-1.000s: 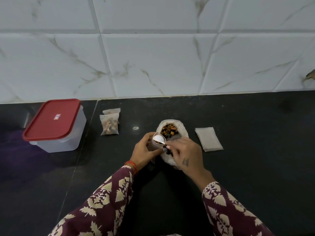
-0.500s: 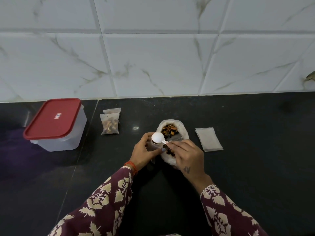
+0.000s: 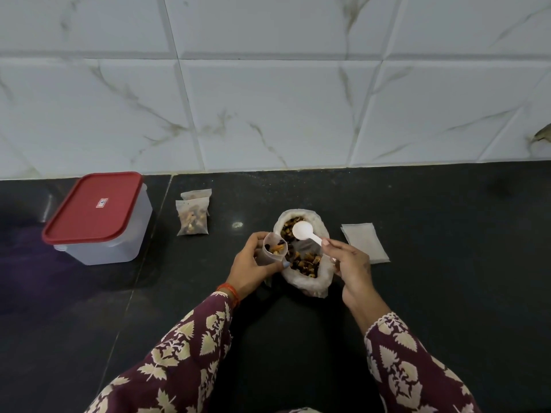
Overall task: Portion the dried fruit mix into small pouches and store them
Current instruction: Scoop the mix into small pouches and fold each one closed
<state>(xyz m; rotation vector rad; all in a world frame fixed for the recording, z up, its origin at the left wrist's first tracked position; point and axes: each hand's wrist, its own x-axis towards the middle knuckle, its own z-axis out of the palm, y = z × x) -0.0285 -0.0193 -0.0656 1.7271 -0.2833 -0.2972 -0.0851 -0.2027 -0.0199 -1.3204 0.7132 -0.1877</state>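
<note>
A large clear bag of dried fruit mix lies open on the black counter. My left hand grips a small clear pouch, held upright with its mouth open and some fruit inside, just left of the bag. My right hand pinches the handle of a white plastic spoon. The spoon's bowl looks empty and hovers over the far half of the bag.
Two filled pouches lie overlapping at the back left. A clear box with a red lid stands shut further left. A stack of empty pouches lies right of the bag. A tiled wall bounds the counter behind.
The spoon has swung right from over the small pouch to above the big bag. The pouch now shows fruit inside. My left hand has stayed in place.
</note>
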